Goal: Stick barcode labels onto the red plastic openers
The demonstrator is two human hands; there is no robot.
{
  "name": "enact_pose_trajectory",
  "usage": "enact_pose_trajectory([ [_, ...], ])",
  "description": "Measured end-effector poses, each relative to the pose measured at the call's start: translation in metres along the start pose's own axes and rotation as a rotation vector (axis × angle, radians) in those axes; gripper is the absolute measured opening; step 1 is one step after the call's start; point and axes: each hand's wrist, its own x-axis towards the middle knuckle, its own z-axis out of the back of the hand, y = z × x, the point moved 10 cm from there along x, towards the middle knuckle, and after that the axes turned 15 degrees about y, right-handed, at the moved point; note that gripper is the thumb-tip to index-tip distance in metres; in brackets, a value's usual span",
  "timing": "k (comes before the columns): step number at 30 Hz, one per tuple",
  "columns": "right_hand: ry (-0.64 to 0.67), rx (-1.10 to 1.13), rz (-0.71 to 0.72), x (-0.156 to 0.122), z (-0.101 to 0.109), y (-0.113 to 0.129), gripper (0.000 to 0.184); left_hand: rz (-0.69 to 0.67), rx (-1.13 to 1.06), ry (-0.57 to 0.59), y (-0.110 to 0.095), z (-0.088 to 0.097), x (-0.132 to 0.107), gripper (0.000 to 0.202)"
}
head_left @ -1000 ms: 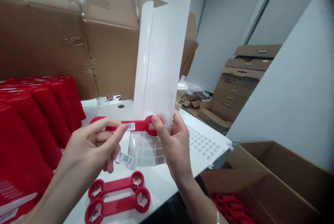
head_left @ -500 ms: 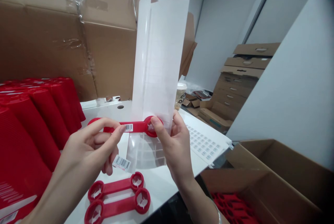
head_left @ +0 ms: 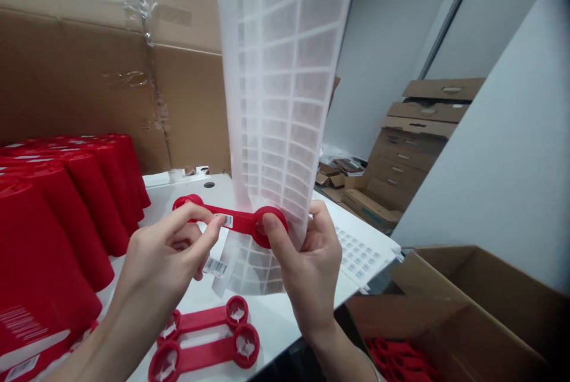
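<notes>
My right hand (head_left: 309, 263) grips a red plastic bar with a ring at each end (head_left: 241, 221), thumb on its right ring. Behind the bar, the same hand holds a tall, translucent label backing sheet (head_left: 285, 91) with a pale grid. Thumb and forefinger of my left hand (head_left: 171, 245) pinch the end of a small barcode sticker (head_left: 228, 221), which lies against the bar's middle. Another barcode sticker (head_left: 216, 267) shows below those fingers; what it is attached to is unclear. Two similar red bars (head_left: 207, 353) lie on the white table below.
Red ribbed cylinders (head_left: 80, 215) stand in rows at left, before large cardboard boxes (head_left: 191, 103). A sheet of printed labels (head_left: 358, 254) lies on the table's right side. Beyond the edge, an open carton (head_left: 427, 316) contains red pieces (head_left: 401, 361). Flat brown boxes (head_left: 414, 138) are stacked behind.
The backing sheet has curled toward me, now showing its grid side. Both hands and the red bar have shifted slightly right in view, with the bar's right end tilted lower.
</notes>
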Motion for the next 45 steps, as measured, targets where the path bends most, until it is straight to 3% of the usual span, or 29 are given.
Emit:
enact_pose_trajectory([
  [4,-0.016,-0.016,-0.009,0.002,-0.002,-0.003,0.026,0.083,0.138,0.015,0.007,0.004,0.008,0.038],
  [9,0.082,0.045,-0.100,0.012,-0.016,-0.024,0.026,0.120,0.341,0.031,0.008,0.012,0.015,0.050],
  [13,0.127,0.085,-0.134,0.014,-0.024,-0.036,0.028,0.147,0.478,0.002,0.006,0.020,0.016,0.049],
  [18,0.144,0.062,-0.135,0.016,-0.027,-0.044,0.027,0.170,0.633,0.020,0.005,0.017,0.021,0.045],
  [23,0.111,0.001,-0.126,0.019,-0.022,-0.048,0.029,0.152,0.617,0.026,0.009,0.016,0.024,0.044],
  [31,0.043,0.036,-0.046,0.025,-0.004,-0.034,0.026,0.084,0.370,0.105,-0.002,0.022,0.010,0.039],
  [33,0.033,0.049,-0.038,0.025,-0.002,-0.033,0.026,0.033,0.365,0.066,-0.007,0.024,0.006,0.032],
  [35,0.034,0.074,-0.036,0.024,-0.001,-0.031,0.026,-0.102,0.459,-0.011,-0.020,0.022,0.000,0.022],
  [38,0.043,0.132,-0.032,0.022,0.000,-0.028,0.024,-0.421,0.758,-0.066,-0.044,-0.004,-0.016,0.039],
  [40,0.033,0.167,-0.045,0.022,0.003,-0.026,0.024,-0.557,0.971,-0.079,-0.050,-0.025,-0.025,0.046],
  [42,0.016,0.192,-0.071,0.023,0.007,-0.026,0.025,-0.596,1.104,-0.107,-0.051,-0.034,-0.028,0.046],
  [45,0.012,0.228,-0.101,0.026,0.012,-0.026,0.027,-0.597,1.152,-0.163,-0.054,-0.030,-0.027,0.046],
])
